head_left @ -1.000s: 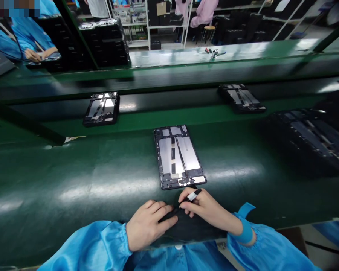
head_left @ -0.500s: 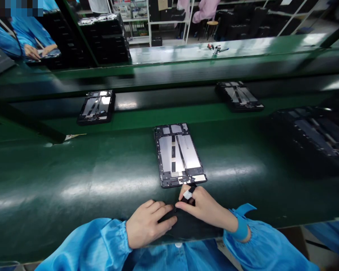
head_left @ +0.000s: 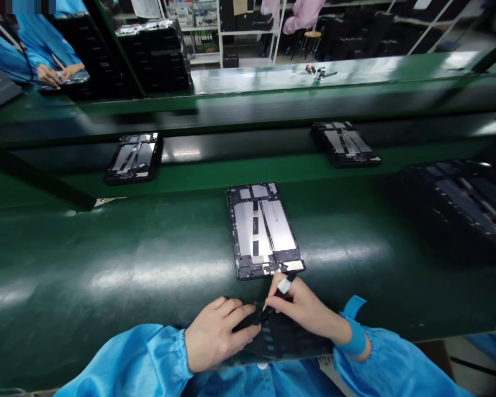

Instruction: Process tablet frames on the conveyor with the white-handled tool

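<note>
left hand [head_left: 215,337]: released, flat on dark sheet [head_left: 285,341]. right hand [head_left: 308,313]: grasping black tool [head_left: 281,288], tip at sheet. opened tablet [head_left: 264,231]: just beyond, on desk [head_left: 107,264].

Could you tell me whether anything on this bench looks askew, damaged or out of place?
Nothing looks damaged or spilled. Only the open tablet lies slightly askew on the green bench, beyond the black sheet under the left hand and the right hand's black tool.

One head-worn camera looks forward and down, close over left hand [head_left: 215,335] and right hand [head_left: 308,310], across the green bench [head_left: 107,264].
</note>
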{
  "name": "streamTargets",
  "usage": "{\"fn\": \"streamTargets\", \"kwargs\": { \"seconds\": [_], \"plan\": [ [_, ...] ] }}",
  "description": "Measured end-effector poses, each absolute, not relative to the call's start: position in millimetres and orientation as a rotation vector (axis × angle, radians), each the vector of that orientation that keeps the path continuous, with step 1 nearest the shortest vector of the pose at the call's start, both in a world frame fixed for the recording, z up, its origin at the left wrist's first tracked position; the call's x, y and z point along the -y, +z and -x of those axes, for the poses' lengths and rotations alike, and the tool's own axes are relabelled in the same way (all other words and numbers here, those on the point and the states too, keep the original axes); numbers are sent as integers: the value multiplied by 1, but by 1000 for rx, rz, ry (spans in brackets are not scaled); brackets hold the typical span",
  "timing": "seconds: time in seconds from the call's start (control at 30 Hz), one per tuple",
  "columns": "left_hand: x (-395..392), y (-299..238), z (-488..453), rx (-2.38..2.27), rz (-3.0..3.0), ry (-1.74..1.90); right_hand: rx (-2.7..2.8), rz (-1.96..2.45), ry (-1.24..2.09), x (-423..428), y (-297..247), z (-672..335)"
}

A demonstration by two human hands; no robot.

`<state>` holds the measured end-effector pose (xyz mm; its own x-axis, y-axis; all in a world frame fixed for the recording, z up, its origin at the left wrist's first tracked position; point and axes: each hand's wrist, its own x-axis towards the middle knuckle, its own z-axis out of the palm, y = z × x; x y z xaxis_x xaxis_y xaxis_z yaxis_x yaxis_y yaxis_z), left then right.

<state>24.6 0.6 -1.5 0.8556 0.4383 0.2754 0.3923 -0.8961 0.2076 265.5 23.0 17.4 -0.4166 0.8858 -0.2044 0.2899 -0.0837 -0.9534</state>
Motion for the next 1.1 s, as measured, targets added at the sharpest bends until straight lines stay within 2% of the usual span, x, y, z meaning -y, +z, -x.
{"fn": "streamTargets", "kwargs": {
  "seconds": [0.13,0.43,1.1],
  "plan": [
    [-13,7,-24,-680,-2892,559,1426,1218,1653,-44,31,-271],
    [-52,1,-17,-868,-2912,764,1465,1311,1838,-107,39,-250],
    [-49,-6,-15,-878,-2842,778,1456,1341,1834,-107,25,-246]
  ]
}}
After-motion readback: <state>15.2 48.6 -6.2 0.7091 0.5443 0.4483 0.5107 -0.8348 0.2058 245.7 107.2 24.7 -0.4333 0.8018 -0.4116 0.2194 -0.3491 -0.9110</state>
